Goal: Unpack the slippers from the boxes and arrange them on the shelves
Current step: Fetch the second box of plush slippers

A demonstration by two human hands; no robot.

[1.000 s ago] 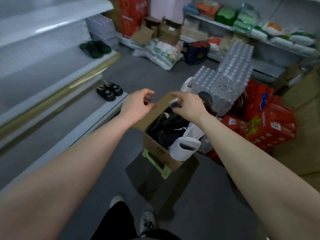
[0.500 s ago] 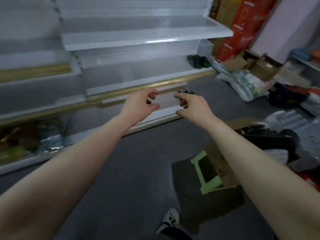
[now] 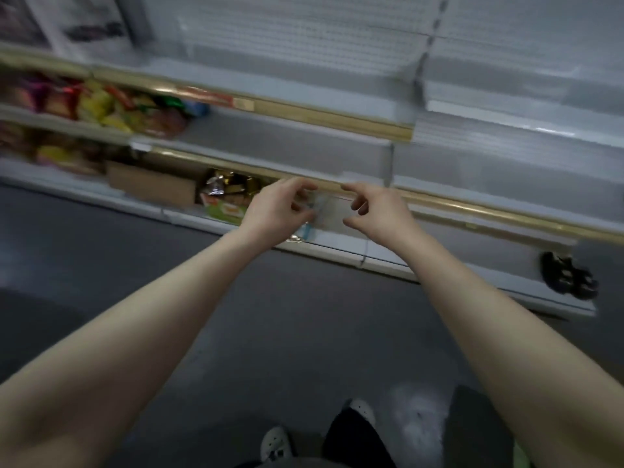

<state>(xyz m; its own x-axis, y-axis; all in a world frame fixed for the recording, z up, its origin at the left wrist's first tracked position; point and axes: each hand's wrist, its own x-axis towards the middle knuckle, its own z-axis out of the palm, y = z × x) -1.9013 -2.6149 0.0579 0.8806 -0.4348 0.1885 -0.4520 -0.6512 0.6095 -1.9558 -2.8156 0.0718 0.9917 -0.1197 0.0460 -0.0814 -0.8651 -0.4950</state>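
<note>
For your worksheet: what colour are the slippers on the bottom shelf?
The slippers are black; head view.

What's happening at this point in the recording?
A person faces store shelving with both arms stretched out. The right hand looks empty, fingers loosely curled; blur hides whether the left hand pinches anything. Both hover before the bottom shelf, where one pair of black slippers sits off to the right. No box is in view.
</note>
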